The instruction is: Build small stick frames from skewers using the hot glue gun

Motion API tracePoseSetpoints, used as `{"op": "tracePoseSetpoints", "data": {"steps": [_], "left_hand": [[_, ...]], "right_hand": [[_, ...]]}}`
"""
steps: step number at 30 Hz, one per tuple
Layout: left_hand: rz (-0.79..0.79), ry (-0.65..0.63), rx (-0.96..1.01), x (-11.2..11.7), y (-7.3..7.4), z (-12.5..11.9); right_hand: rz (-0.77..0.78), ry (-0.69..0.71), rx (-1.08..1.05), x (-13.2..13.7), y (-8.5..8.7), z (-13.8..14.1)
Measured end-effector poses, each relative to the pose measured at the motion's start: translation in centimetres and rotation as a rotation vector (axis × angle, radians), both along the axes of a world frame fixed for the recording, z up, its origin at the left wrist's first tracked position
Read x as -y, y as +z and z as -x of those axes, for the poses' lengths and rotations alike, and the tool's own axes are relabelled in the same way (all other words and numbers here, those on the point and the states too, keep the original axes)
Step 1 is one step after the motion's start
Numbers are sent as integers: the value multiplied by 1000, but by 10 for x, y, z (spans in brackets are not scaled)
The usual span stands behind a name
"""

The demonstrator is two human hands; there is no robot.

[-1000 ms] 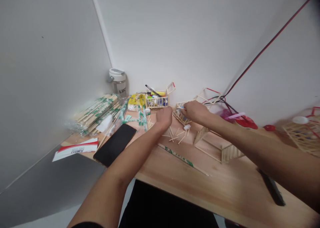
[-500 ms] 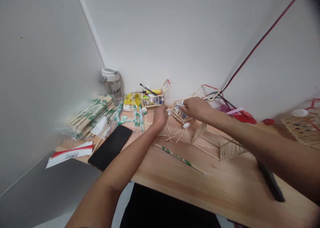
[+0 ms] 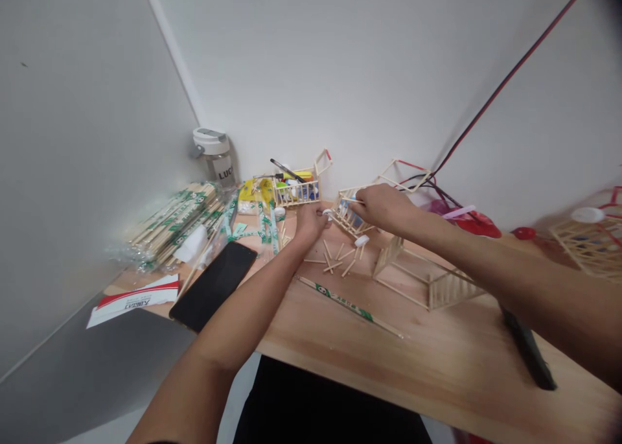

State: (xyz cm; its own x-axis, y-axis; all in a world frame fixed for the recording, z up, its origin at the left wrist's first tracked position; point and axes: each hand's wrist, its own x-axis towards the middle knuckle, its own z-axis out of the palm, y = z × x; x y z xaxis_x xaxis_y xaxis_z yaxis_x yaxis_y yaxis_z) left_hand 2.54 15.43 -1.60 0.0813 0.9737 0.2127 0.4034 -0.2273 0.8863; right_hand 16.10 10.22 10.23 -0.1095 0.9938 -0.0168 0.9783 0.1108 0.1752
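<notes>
Left hand (image 3: 311,222) has turned since a second ago: a white cap (image 3: 327,214) now shows at its fingertips, pinched against the stick cart's end. Right hand (image 3: 383,204) is closed on the rim of the stick cart (image 3: 347,221), which sits far back on the table (image 3: 311,321). Slatted basket looks done, second cap (image 3: 361,241) at its near corner. Can't tell if the pinched one's fixed. Open stick frame (image 3: 441,295) looks half-built.

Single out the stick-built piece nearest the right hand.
The middle basket, directly at the right hand; the left basket, far-right basket and open frame lie farther off.
</notes>
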Motion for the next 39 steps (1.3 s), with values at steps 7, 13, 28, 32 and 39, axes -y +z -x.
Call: {"op": "tracePoseSetpoints", "data": {"steps": [7,13,28,32,39], "left_hand": [[2,18,-5,5,6,-2],[-22,14,-28,4,3,-2],[-207,6,-238,12,8,-1],[-213,27,-314,12,9,4],[-231,53,-380,12,10,11]], "right_hand": [[10,-18,-3,2,3,2],[6,-44,-12,4,4,5],[-9,-72,-31,-4,0,13],[20,-99,-40,-7,1,23],[33,-129,-70,-15,-4,37]]}}
